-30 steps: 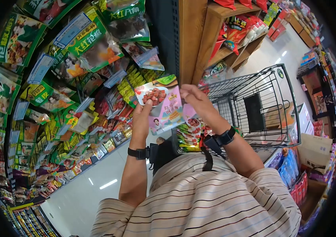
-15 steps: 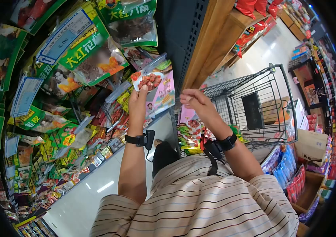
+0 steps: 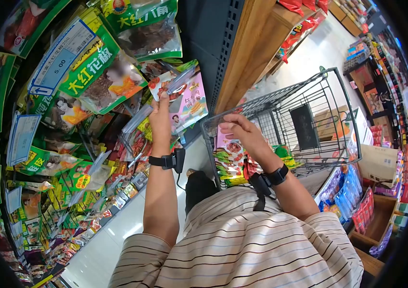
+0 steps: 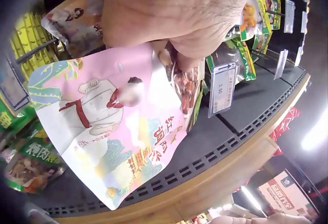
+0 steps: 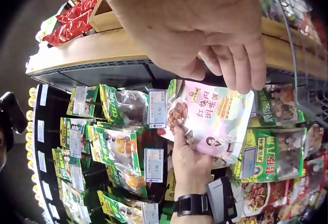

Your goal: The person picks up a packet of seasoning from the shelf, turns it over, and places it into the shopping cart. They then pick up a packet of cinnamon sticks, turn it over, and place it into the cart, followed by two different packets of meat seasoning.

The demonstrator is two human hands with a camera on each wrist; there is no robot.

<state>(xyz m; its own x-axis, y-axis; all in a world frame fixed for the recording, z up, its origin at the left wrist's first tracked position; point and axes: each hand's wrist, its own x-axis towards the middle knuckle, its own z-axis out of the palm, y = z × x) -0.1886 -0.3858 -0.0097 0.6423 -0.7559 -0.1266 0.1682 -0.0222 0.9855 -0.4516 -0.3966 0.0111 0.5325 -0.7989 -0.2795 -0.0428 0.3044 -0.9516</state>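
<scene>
In my left hand (image 3: 159, 117) is a pink packet of braised-pork seasoning sauce (image 3: 190, 106), with the thumb across its food picture. The packet is up at the hanging rack, and a clear tag holder (image 3: 182, 79) overlaps it in the head view. From the left wrist, the packet (image 4: 110, 116) shows a printed chef figure; the fingertips are partly hidden behind it. My right hand (image 3: 248, 134) is apart from the packet, over the near end of the shopping cart (image 3: 288, 91), its fingers loosely bent around nothing.
Green seasoning bags (image 3: 93, 77) hang on hooks at the left, among projecting price tags (image 3: 62, 57). A wooden shelf end (image 3: 242, 53) stands between rack and cart. Inside the cart lie several colourful packets (image 3: 228, 161). Boxed goods (image 3: 379, 168) stand at the right.
My left hand has carried the packet left and up toward the rack, away from my right hand, which was at its edge. The rack now looms closer.
</scene>
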